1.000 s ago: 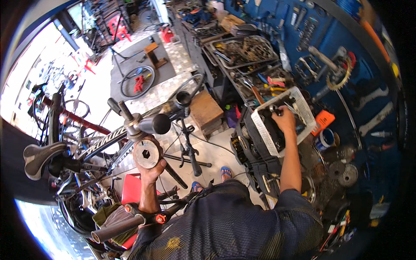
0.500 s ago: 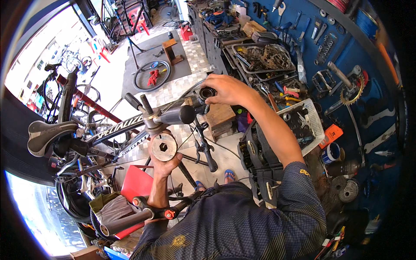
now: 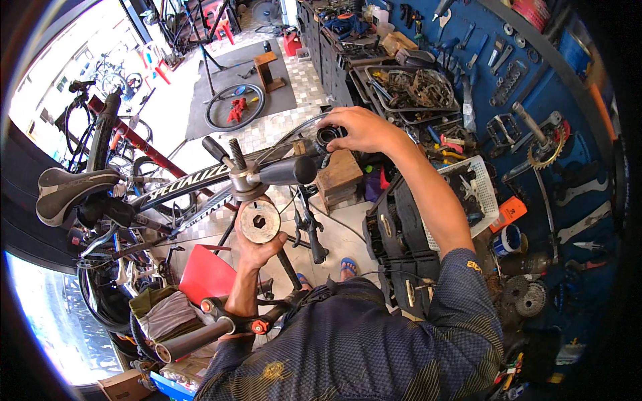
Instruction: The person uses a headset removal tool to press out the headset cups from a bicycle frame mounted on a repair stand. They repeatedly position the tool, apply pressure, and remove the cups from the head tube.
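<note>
The left hand [image 3: 258, 252] has most of its fingers hidden behind the round metal disc [image 3: 260, 221]. The right hand [image 3: 360, 128] covers part of the dark ring [image 3: 328, 136] it grips. Inside the white basket [image 3: 491, 194], dark parts [image 3: 471, 199] are too small to tell. The lower edge cuts the dark shirt [image 3: 374, 347].

Fisheye on my head, left of pair, facing down, forward: shirt [image 3: 374, 344] close at bottom, bike [image 3: 190, 184] left, tool wall [image 3: 490, 30] right.
</note>
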{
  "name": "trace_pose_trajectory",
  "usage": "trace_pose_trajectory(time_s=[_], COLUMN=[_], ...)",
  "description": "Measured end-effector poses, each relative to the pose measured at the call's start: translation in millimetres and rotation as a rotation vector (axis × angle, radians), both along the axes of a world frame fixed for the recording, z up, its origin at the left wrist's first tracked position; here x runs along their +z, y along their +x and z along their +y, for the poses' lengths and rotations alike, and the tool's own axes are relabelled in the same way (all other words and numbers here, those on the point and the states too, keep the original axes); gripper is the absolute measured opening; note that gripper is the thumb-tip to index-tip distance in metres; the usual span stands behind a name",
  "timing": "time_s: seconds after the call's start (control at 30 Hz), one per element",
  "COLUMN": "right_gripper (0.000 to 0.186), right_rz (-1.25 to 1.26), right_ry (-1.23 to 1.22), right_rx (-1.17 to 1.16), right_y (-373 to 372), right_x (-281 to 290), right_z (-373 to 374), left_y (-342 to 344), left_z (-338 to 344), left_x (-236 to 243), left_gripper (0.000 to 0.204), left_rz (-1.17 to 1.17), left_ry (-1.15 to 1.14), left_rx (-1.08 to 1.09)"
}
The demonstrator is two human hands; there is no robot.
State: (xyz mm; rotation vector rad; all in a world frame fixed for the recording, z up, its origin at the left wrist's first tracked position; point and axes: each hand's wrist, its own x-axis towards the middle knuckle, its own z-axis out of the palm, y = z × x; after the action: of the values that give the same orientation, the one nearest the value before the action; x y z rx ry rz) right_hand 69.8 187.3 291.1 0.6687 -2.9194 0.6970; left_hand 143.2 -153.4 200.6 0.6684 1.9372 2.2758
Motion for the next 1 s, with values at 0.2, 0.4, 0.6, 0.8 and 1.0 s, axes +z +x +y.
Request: trace_pose_trajectory(time_s=[0.2,0.4,0.6,0.8,1.0], right_gripper=[0.057,0.097,0.126,0.048,0.024], right_rz=[0.027,0.225,-0.278,-0.125,0.36], right_ry=[-0.02,-0.048,-1.086,-1.452,-1.438], right_rx=[-0.046,-0.099,0.31,0.08,0.037], right_y=[3,26,58,79,88], right_x=[-4,6,-12,2,97], right_z=[-2,-14,-108,-138,-92], left_y=[-3,-2,9,0,-15], left_z=[0,6,23,39,32], left_x=[1,6,9,36,60], left_gripper=[0.072,0.071,0.076,0.07,0.069], left_rz=[0.017,0.097,0.051,0.287,0.627], left_ry=[-0.03,-0.043,-0.112,-0.252,-0.144], left_rx=[-0.028,-0.057,-0.173,-0.326,-0.293])
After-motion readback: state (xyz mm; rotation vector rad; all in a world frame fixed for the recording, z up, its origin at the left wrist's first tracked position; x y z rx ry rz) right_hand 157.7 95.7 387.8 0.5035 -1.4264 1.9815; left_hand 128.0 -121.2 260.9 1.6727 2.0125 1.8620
